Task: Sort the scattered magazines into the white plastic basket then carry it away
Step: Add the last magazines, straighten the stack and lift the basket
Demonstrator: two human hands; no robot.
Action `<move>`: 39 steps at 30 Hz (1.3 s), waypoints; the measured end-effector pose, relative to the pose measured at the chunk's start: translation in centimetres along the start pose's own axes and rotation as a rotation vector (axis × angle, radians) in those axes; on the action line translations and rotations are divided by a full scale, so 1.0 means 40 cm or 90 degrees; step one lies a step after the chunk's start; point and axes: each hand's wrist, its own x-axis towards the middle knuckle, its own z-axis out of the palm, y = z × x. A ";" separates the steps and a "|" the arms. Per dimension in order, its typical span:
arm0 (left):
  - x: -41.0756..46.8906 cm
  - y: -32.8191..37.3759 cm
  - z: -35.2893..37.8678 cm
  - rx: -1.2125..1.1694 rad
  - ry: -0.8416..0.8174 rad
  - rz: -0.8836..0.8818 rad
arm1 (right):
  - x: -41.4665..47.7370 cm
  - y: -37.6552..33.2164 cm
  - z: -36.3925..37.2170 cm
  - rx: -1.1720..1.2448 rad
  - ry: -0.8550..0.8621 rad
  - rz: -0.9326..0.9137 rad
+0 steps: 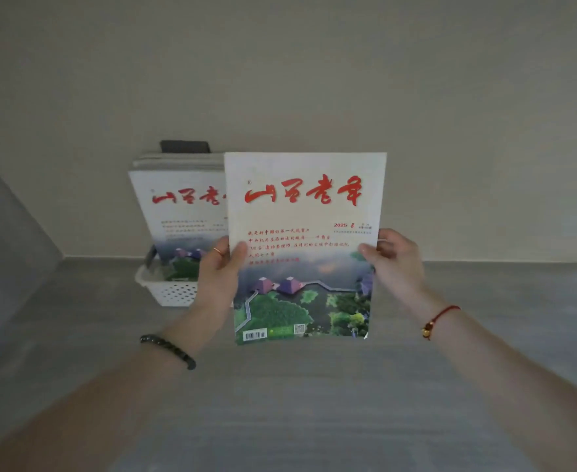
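I hold one magazine (304, 212) upright in front of me, white cover with red brush lettering and a green landscape photo. My left hand (219, 270) grips its left edge, thumb on the cover. My right hand (394, 258) pinches its right edge. Behind and to the left, the white plastic basket (167, 292) stands against the wall on the grey surface. Several magazines (178, 206) with the same cover stand upright in it, leaning on the wall. The held magazine hides the basket's right part.
A dark flat object (184, 146) sticks up behind the magazines in the basket. The grey wood-grain surface (280, 403) stretches toward me, bounded by a beige back wall (314, 80) and a grey side wall (4, 226) at left.
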 end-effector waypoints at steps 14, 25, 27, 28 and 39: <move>0.333 0.089 -0.395 0.070 0.140 0.037 | 0.152 -0.151 0.512 0.027 0.029 -0.076; 0.418 -0.113 -0.427 0.083 0.137 -0.100 | 0.189 0.052 0.578 -0.080 0.044 -0.006; 0.438 -0.123 -0.431 0.061 0.081 -0.078 | 0.202 0.062 0.588 -0.093 0.072 -0.013; 0.447 -0.124 -0.430 0.055 0.043 -0.077 | 0.210 0.066 0.591 -0.095 0.087 -0.013; 0.529 -0.110 -0.408 0.080 -0.118 -0.086 | 0.305 0.051 0.601 0.073 -0.155 -0.006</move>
